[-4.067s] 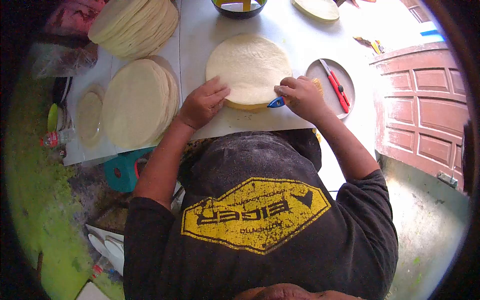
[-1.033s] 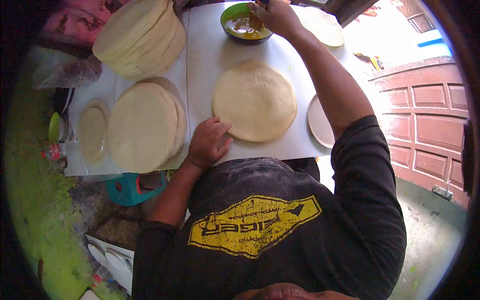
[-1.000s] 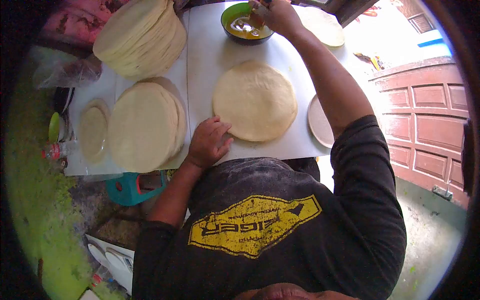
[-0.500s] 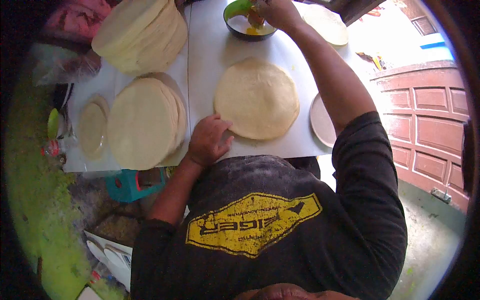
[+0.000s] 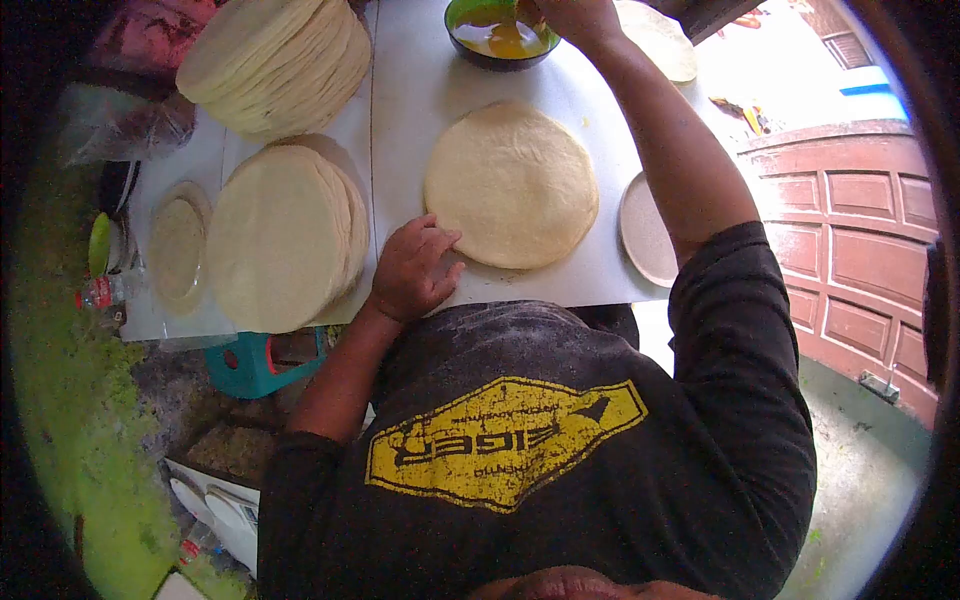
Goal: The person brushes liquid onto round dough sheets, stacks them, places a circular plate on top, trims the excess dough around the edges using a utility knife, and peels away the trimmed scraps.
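Observation:
A round, flat sheet of pale dough (image 5: 512,185) lies on the white table in front of me. My left hand (image 5: 413,268) rests at its lower left edge, fingertips against the rim, with thumb and fingers apart and nothing held. At the top of the view, my right hand (image 5: 582,20) is closed over the right rim of a bowl (image 5: 500,62), dark outside and green inside. Yellow, oily-looking liquid (image 5: 505,40) sits in the bowl. What the right fingers grip reaches down into it, but its kind is hidden.
Left stand a tall stack of dough rounds (image 5: 275,70) and a lower stack (image 5: 285,240), beside a clear plastic-looking round (image 5: 178,250). At right are a round plate-like disc (image 5: 648,230) and another pale round (image 5: 655,40). A teal stool (image 5: 255,365) is below the table.
My right hand has shifted slightly right and up at the bowl, showing more yellow liquid. My left hand stays at the dough's edge. The whole view has tilted a little.

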### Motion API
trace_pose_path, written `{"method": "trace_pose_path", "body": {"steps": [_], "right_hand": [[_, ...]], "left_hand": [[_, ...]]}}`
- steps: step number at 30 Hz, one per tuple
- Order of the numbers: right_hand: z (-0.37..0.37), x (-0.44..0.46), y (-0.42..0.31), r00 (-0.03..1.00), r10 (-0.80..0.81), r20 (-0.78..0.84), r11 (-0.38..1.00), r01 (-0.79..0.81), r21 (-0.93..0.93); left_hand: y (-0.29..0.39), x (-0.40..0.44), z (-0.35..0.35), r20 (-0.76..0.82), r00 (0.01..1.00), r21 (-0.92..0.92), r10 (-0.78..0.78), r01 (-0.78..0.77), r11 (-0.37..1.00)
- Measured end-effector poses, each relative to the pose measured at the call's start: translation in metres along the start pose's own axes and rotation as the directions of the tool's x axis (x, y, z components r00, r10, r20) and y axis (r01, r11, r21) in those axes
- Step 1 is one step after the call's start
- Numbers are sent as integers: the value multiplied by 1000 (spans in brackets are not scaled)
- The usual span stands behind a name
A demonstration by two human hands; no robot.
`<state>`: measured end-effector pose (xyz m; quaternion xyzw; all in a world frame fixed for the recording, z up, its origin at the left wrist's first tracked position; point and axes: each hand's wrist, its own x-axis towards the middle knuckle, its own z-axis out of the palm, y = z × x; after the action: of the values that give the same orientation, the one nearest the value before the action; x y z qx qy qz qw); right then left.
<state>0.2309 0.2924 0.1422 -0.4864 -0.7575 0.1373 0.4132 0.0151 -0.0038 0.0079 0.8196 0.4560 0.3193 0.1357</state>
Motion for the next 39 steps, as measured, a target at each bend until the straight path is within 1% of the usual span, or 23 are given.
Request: {"method": "trace_pose_path", "body": {"steps": [4, 7, 9, 11, 13, 14, 16, 17, 18, 19, 21, 23, 24, 25, 27, 28, 29, 31, 33, 35, 36, 38, 39], "right_hand": [[-17, -11, -5, 997, 77, 31, 996, -76, -43], [-18, -62, 6, 990, -82, 118, 946, 114, -304], [-12, -119, -25, 970, -95, 223, 975, 135, -174], [-3, -171, -37, 825, -134, 548, 913, 318, -256], [-8, -217, -59, 649, -259, 715, 915, 402, -34], [-11, -215, -58, 650, -260, 714, 915, 402, -33], [-23, -209, -51, 652, -230, 723, 962, 263, 69], [-11, -196, -16, 726, -193, 660, 976, 72, 206], [-24, -164, -33, 763, 74, 642, 990, -133, 43], [-15, -147, -11, 851, 136, 507, 989, -147, -18], [-6, -133, -22, 949, 14, 316, 997, 11, -77], [11, -154, -41, 823, -195, 534, 968, 250, -32], [10, -163, -61, 728, -274, 628, 956, 278, 94], [-1, -166, -76, 691, -309, 653, 948, 274, 160], [-2, -162, -49, 820, -299, 488, 953, 280, 114], [-11, -164, -35, 872, -234, 431, 968, 251, 17], [-23, -169, -29, 845, -193, 499, 960, 267, -81], [-43, -211, -27, 734, -314, 602, 933, 356, 52], [-66, -242, -65, 627, -382, 679, 920, 328, 215], [-72, -242, -70, 597, -348, 723, 936, 266, 231], [-70, -235, -51, 745, -124, 656, 990, 45, 135], [-48, -212, -13, 850, 344, 399, 927, -375, 0], [-52, -189, -28, 876, 324, 359, 945, -281, -167]], "left_hand": [[0, 2, -1, -10, 1000, -25, -13, 13, 1000], [-1, 2, -1, -42, 999, -48, -2, 0, 999], [2, 4, -5, -28, 1000, -32, -13, 12, 999], [5, 4, -4, -8, 1000, -14, -21, 21, 1000], [2, 1, -5, -30, 999, -35, -34, 33, 999], [0, 1, -5, -29, 999, -34, -34, 33, 999], [0, -1, -5, -74, 997, -57, -27, 23, 998], [-1, -2, -4, -72, 997, -60, -24, 20, 998], [-2, -3, -4, -77, 996, -55, -41, 37, 998], [-3, -3, -3, -82, 995, -48, -55, 52, 998], [-4, -5, -2, -89, 995, -41, -43, 40, 998], [-5, -5, -4, -95, 995, -34, -34, 31, 999], [-4, -5, -4, -92, 994, -26, -65, 63, 998], [-3, -4, -2, -89, 992, -19, -94, 93, 996], [-3, -5, -1, -108, 991, -21, -83, 81, 996], [-4, -7, -1, -133, 988, -17, -78, 77, 997], [-4, -8, -3, -131, 988, -17, -86, 84, 996], [-4, -6, -2, -145, 988, -44, -62, 56, 997], [-5, -6, -1, -148, 987, -55, -64, 56, 997], [-6, -5, -1, -151, 987, -59, -61, 52, 997], [-6, -5, -1, -153, 987, -59, -56, 47, 997], [-7, -6, -1, -159, 986, -52, -52, 44, 998], [-7, -7, 0, -158, 986, -34, -49, 44, 998]]}}
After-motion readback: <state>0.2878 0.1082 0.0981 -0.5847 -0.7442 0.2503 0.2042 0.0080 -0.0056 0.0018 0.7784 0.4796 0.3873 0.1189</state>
